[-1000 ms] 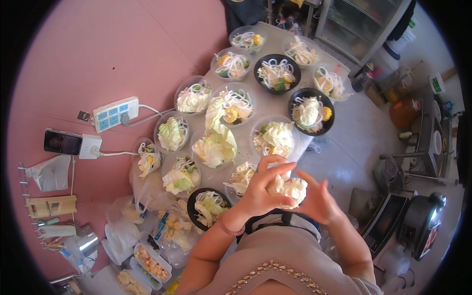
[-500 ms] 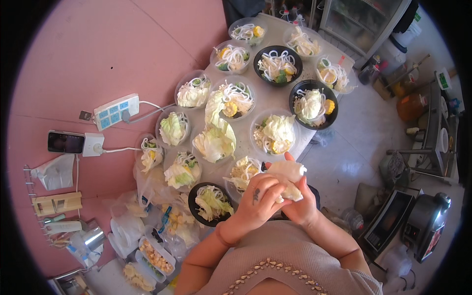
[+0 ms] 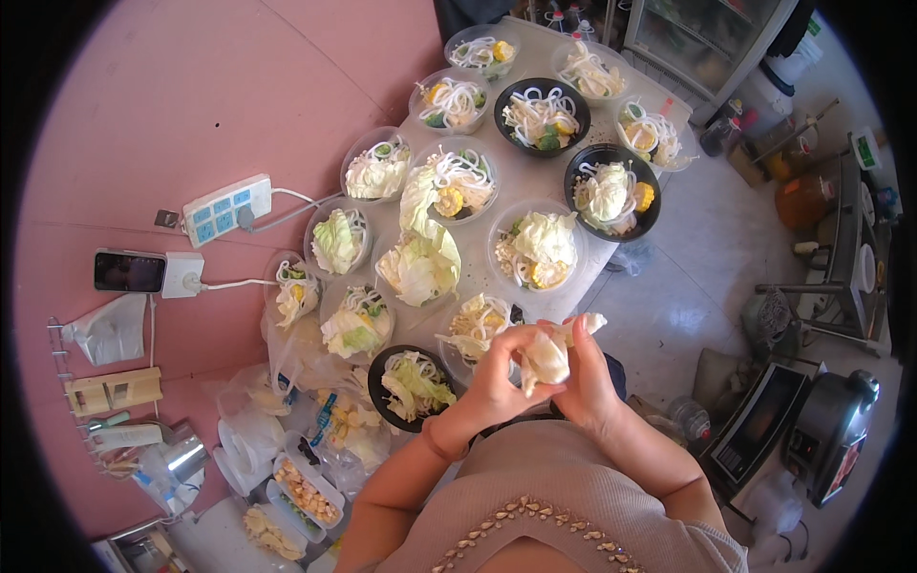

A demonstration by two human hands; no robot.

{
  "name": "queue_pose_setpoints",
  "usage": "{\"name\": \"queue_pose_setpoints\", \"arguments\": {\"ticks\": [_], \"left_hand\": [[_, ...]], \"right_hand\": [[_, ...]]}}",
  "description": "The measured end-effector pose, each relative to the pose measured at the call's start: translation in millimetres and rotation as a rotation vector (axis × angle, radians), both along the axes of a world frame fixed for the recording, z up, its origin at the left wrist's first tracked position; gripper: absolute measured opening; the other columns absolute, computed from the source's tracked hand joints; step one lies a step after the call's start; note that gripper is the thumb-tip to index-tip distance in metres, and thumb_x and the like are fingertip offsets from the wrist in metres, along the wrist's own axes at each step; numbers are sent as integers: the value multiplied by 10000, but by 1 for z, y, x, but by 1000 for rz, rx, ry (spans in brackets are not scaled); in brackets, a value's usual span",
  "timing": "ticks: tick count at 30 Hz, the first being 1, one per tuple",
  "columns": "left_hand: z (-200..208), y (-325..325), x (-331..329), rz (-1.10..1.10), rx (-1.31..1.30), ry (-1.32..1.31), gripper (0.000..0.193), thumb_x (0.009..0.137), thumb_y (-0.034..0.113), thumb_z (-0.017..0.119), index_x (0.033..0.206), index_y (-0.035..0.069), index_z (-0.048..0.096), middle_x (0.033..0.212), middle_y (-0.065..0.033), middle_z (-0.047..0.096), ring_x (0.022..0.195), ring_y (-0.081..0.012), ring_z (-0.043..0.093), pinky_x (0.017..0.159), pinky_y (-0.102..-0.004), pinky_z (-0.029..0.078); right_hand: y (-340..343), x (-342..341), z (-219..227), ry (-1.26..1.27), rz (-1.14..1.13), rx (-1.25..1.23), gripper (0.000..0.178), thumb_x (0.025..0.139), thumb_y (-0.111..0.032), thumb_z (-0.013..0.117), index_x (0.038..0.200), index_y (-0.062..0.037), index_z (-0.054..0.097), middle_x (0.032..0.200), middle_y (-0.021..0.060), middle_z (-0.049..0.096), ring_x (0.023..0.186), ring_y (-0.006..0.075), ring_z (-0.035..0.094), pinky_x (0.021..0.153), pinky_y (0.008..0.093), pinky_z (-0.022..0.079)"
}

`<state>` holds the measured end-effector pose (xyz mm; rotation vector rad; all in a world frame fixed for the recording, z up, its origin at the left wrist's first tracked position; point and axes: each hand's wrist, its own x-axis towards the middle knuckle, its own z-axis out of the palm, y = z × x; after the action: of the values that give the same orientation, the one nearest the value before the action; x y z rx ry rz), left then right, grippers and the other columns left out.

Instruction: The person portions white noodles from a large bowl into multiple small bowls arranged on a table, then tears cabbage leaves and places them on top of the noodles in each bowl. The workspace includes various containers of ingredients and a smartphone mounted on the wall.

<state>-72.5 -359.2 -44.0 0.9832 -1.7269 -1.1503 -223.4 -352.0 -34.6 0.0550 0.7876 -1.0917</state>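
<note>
Close in front of my body, my left hand (image 3: 499, 380) and my right hand (image 3: 590, 390) are closed round a pale cabbage leaf (image 3: 545, 362). A strip of it sticks out past my right fingers. Just beyond my left hand, a clear bowl (image 3: 447, 355) holds cabbage and enoki mushrooms; my hand partly covers it. A black bowl (image 3: 378, 393) with greener cabbage stands left of my left wrist. Further away, a clear bowl (image 3: 494, 269) carries cabbage and a piece of corn. Loose large cabbage leaves (image 3: 420, 267) lie heaped left of that bowl.
Several more bowls of noodles, corn and greens crowd the table (image 3: 611, 122), including a black bowl (image 3: 571, 201) by its right edge. A power strip (image 3: 227, 212) and a phone (image 3: 129, 271) are at left. Food containers (image 3: 308, 491) sit lower left; a glass-door fridge (image 3: 702, 43) stands far right.
My hands have turned the cabbage leaf and drawn slightly apart. The leaf now looks bunched and folded, with a strip extending to the right. The bowls keep their places on the table.
</note>
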Motion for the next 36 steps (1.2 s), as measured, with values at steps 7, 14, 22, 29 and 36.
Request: {"name": "queue_pose_setpoints", "arguments": {"ticks": [7,14,22,29,36], "left_hand": [[-20,3,17,25,644,491,466,1060,291,394,1381,-46,398,1244,-95,566,1067,-123,571,944,-267,445],[2,4,10,18,739,623,459,1074,301,323,1331,-50,469,1195,-86,600,1096,-131,577,946,-282,469],[0,12,8,31,832,808,450,1073,262,319,1376,-52,427,1281,-108,560,1168,-151,541,1018,-306,422],[20,9,1,20,509,385,529,1008,60,455,1489,-26,253,1372,-91,466,1235,-143,470,1045,-291,370],[26,6,-1,60,230,91,478,976,-1,447,1438,-34,330,1401,-102,432,1250,-165,454,1050,-300,371]], "right_hand": [[-2,8,-7,578,-30,-364,397,948,-146,636,1213,2,380,1144,101,538,1045,135,537,902,297,478],[5,4,-20,703,-19,-438,442,936,-200,657,1212,0,376,1131,98,534,1021,131,532,892,292,472],[10,-4,-16,814,-10,-573,491,932,-247,662,1239,-4,365,1062,71,510,983,149,529,906,316,459],[7,-5,-6,1289,96,-662,828,880,-204,711,1485,-11,180,1253,169,379,1206,243,416,939,361,449],[14,4,-6,796,51,-575,913,787,-49,768,1491,-77,187,1354,112,260,1296,292,355,1015,464,459]]}}
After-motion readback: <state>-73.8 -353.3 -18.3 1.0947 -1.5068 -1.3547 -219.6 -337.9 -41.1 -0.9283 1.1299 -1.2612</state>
